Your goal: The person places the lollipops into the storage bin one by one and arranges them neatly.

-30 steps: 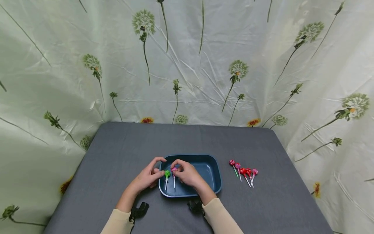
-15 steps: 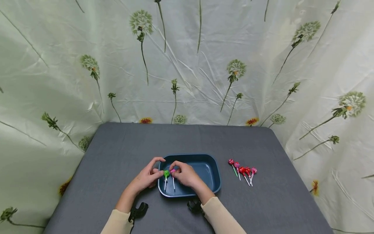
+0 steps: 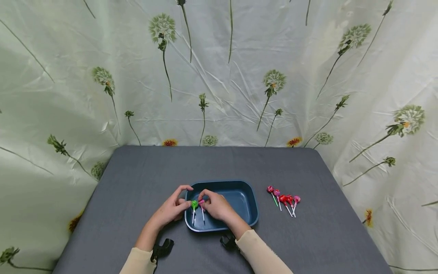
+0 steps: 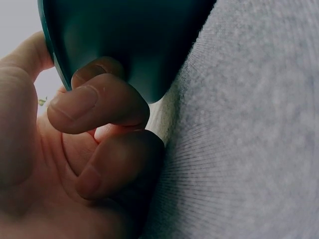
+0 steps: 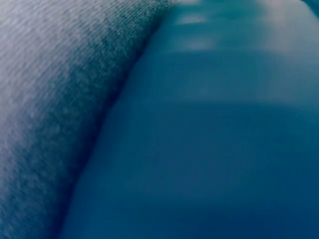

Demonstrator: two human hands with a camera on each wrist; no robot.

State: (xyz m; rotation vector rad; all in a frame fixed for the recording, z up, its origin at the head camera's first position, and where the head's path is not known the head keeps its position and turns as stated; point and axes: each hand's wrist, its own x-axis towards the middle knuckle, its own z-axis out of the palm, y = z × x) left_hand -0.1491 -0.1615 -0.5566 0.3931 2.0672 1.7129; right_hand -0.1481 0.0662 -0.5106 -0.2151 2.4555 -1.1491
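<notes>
A dark blue rectangular tray (image 3: pixel 243 203) sits on the grey table. My left hand (image 3: pixel 171 207) grips its left side, index finger at the far left corner and thumb over the rim beside a green lollipop (image 3: pixel 194 204). In the left wrist view, curled fingers (image 4: pixel 107 104) lie against the outside of the tray wall (image 4: pixel 124 35). Inside the tray my right hand (image 3: pixel 217 205) pinches the head of a pink lollipop (image 3: pixel 203 213), standing just right of the green one, both sticks toward me. The right wrist view has only the tray's outer wall (image 5: pixel 209 139) and cloth.
Several red and pink lollipops (image 3: pixel 283 199) lie in a loose fan on the table (image 3: pixel 301 243), right of the tray. A light curtain (image 3: pixel 232 76) with a dandelion print hangs behind the table and along both sides. Black wrist mounts (image 3: pixel 163 248) sit under both forearms.
The pink lollipop's head has tipped slightly lower in the tray, with the right hand still on it. The left hand keeps its place, and the view has shifted slightly.
</notes>
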